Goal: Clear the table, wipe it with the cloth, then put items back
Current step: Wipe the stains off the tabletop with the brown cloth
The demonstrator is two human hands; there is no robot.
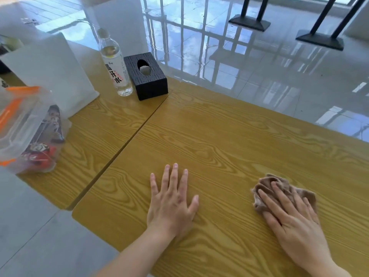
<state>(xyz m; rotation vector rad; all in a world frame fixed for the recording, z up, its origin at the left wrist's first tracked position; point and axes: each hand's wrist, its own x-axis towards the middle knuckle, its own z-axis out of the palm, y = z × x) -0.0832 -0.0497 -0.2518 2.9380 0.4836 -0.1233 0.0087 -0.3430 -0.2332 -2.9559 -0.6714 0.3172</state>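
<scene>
Right hand (295,220) flat on cloth (283,188), fingers straight, pressing it near table's (219,136) near edge, wiping stroke likely. Left hand (171,200) flat, spread, bracing. Bottle (114,64), tissue box (147,75) parked on neighbouring table's far corner, out of wipe path.
</scene>
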